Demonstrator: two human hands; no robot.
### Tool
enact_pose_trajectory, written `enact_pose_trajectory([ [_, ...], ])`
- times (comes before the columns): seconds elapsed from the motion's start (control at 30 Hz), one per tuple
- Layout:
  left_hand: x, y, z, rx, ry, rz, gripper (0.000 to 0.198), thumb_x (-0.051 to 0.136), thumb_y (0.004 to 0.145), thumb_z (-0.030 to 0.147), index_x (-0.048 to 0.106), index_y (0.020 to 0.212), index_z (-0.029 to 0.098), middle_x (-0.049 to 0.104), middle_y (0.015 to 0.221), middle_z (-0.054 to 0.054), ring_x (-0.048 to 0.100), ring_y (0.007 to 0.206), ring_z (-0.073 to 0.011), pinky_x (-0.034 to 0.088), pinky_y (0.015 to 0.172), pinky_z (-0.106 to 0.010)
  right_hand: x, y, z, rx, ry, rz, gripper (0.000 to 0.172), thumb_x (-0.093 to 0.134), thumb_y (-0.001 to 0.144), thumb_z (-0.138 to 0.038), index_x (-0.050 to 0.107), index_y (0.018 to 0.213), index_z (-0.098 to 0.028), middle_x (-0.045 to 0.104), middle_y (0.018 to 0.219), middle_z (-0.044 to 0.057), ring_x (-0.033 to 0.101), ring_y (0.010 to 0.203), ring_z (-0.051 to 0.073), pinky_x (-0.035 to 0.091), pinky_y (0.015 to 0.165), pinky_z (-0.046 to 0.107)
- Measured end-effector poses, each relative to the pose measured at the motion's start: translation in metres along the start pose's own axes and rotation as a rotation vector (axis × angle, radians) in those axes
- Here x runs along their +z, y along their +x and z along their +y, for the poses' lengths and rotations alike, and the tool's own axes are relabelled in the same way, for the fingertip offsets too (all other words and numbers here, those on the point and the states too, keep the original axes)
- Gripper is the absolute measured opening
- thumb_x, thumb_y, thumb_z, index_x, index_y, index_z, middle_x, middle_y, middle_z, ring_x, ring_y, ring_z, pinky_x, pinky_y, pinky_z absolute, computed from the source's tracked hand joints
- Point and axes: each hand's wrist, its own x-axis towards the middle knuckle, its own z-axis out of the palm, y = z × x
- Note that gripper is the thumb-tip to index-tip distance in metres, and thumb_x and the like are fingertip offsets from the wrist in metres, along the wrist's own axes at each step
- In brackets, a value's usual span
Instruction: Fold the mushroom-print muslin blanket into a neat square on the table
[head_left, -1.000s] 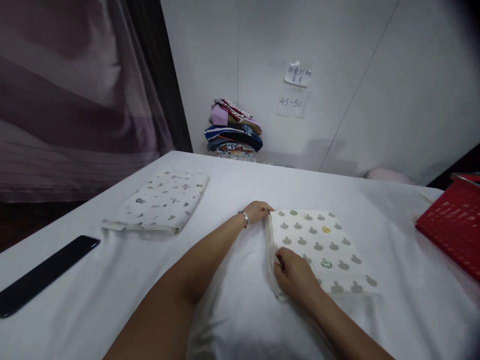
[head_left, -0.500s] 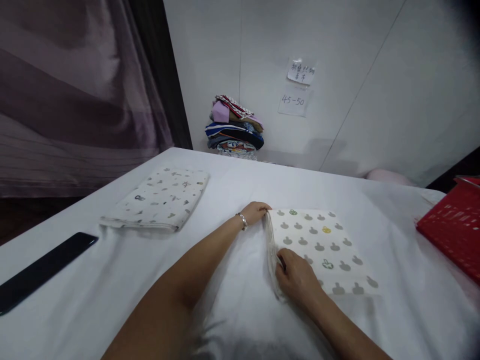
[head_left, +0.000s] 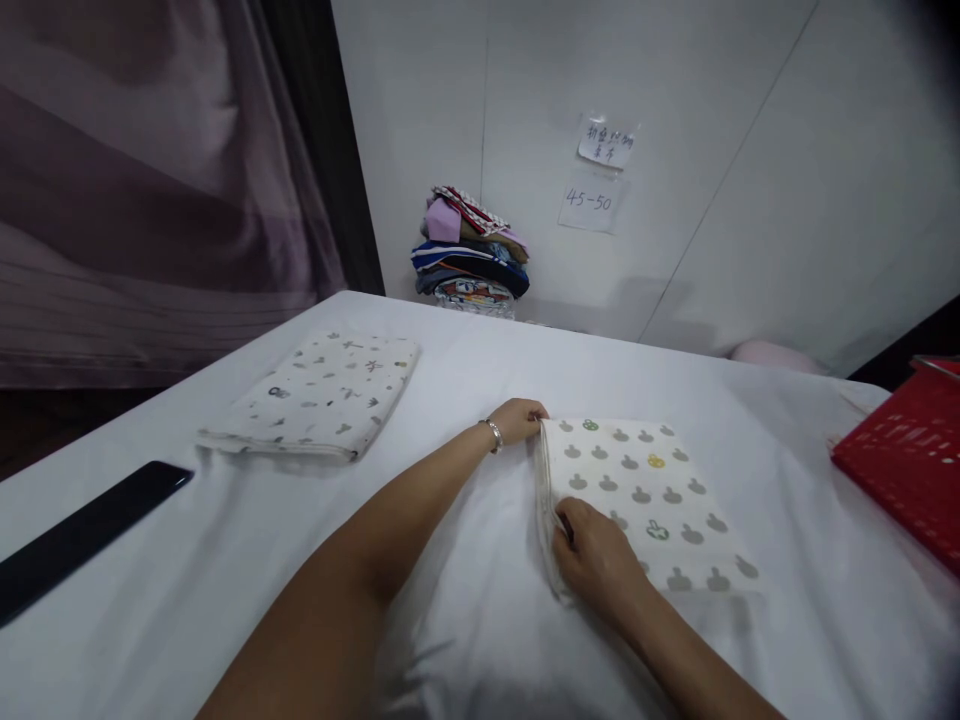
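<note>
A folded white cloth (head_left: 660,490) with grey, green and yellow mushroom-like prints lies flat on the white-covered table (head_left: 465,600). My left hand (head_left: 517,420), with a silver bracelet at the wrist, pinches the cloth's far left corner. Nearer to me, my right hand (head_left: 596,550) is closed on the left edge of the same cloth, its fingertips partly hidden. Layered folds show along that edge between both hands. Another folded cloth (head_left: 322,390), white with small grey prints, rests further left.
A long black object (head_left: 82,540) lies at the table's left edge. On the right stands a red item (head_left: 907,450). Behind the table, stacked folded textiles (head_left: 472,255) lean by the wall, which bears paper signs (head_left: 589,202). A purple curtain (head_left: 150,190) hangs at the left.
The view has shifted very slightly. Both hands keep nearly the same places on the cloth's left edge; my left fingers are bent a little more at the corner.
</note>
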Motion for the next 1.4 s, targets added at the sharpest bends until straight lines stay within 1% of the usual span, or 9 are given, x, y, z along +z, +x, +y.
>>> enact_pose_trajectory([
  [0.13, 0.004, -0.005, -0.001, 0.0, -0.019, 0.067, 0.019, 0.056, 0.071, 0.019, 0.07, 0.084, 0.019, 0.066, 0.073, 0.002, 0.058, 0.067, -0.0119, 0.044, 0.061, -0.021, -0.004, -0.004, -0.007, -0.003, -0.07, -0.019, 0.01, 0.042, 0.079, -0.01, 0.041, 0.074, -0.019, 0.053, 0.073, 0.001, 0.047, 0.062, 0.014, 0.021, 0.055, 0.027],
  [0.3, 0.007, -0.006, -0.004, -0.001, -0.087, 0.119, 0.018, 0.054, 0.071, 0.015, 0.07, 0.08, 0.019, 0.067, 0.076, 0.002, 0.06, 0.072, -0.0121, 0.046, 0.064, -0.021, -0.002, -0.006, -0.011, -0.021, -0.098, -0.024, 0.01, 0.042, 0.08, -0.009, 0.043, 0.077, -0.018, 0.054, 0.076, 0.002, 0.049, 0.062, 0.014, 0.02, 0.054, 0.028],
  [0.53, 0.009, -0.006, -0.005, -0.032, -0.247, 0.179, 0.017, 0.056, 0.069, 0.012, 0.07, 0.078, 0.017, 0.068, 0.073, 0.001, 0.06, 0.068, -0.0109, 0.046, 0.062, -0.02, 0.001, -0.011, -0.012, -0.03, -0.108, -0.031, 0.002, 0.045, 0.083, -0.017, 0.046, 0.082, -0.018, 0.056, 0.083, 0.004, 0.053, 0.068, 0.016, 0.023, 0.054, 0.027],
  [0.9, 0.01, -0.001, -0.015, -0.129, -0.235, 0.108, 0.017, 0.059, 0.069, 0.013, 0.071, 0.08, 0.017, 0.066, 0.068, 0.002, 0.06, 0.065, -0.0103, 0.048, 0.063, -0.02, -0.002, -0.013, -0.015, -0.015, -0.119, -0.065, 0.008, 0.048, 0.086, -0.025, 0.05, 0.089, -0.018, 0.057, 0.092, 0.006, 0.055, 0.074, 0.018, 0.03, 0.058, 0.027],
  [1.0, 0.009, -0.001, -0.016, -0.142, -0.232, 0.08, 0.022, 0.058, 0.07, 0.012, 0.072, 0.086, 0.017, 0.068, 0.074, 0.001, 0.062, 0.071, -0.0114, 0.049, 0.069, -0.022, -0.005, -0.018, -0.016, -0.024, -0.108, -0.074, 0.013, 0.047, 0.087, -0.028, 0.051, 0.092, -0.018, 0.056, 0.094, 0.006, 0.055, 0.075, 0.017, 0.032, 0.059, 0.027],
  [1.1, 0.006, -0.009, -0.013, -0.144, -0.233, 0.093, 0.032, 0.057, 0.071, 0.01, 0.069, 0.099, 0.019, 0.07, 0.091, 0.0, 0.063, 0.082, -0.0119, 0.049, 0.077, -0.022, -0.007, -0.025, -0.018, -0.063, -0.069, -0.058, 0.014, 0.048, 0.086, -0.028, 0.053, 0.095, -0.018, 0.055, 0.095, 0.006, 0.054, 0.079, 0.017, 0.036, 0.063, 0.027],
  [1.2, 0.005, -0.025, -0.006, -0.196, -0.229, 0.162, 0.034, 0.059, 0.073, 0.014, 0.065, 0.106, 0.02, 0.068, 0.101, -0.002, 0.064, 0.079, -0.0116, 0.05, 0.071, -0.021, -0.006, -0.03, -0.019, -0.108, -0.037, -0.019, 0.013, 0.05, 0.084, -0.024, 0.054, 0.096, -0.019, 0.054, 0.094, 0.006, 0.053, 0.084, 0.018, 0.038, 0.067, 0.026],
  [1.3, 0.009, -0.045, 0.004, -0.259, -0.217, 0.219, 0.018, 0.059, 0.076, 0.026, 0.065, 0.09, 0.016, 0.068, 0.082, -0.002, 0.062, 0.064, -0.0108, 0.047, 0.057, -0.02, -0.003, -0.035, -0.02, -0.157, -0.041, 0.015, 0.016, 0.051, 0.083, -0.019, 0.055, 0.098, -0.018, 0.053, 0.095, 0.006, 0.052, 0.087, 0.018, 0.04, 0.072, 0.026],
  [1.4, 0.017, -0.056, 0.017, -0.288, -0.241, 0.178, 0.025, 0.061, 0.075, 0.041, 0.061, 0.072, 0.016, 0.062, 0.063, 0.001, 0.058, 0.055, -0.0107, 0.042, 0.048, -0.019, -0.001, -0.037, -0.021, -0.176, -0.083, 0.045, 0.017, 0.05, 0.082, -0.018, 0.055, 0.099, -0.017, 0.053, 0.098, 0.008, 0.051, 0.09, 0.02, 0.04, 0.075, 0.028],
])
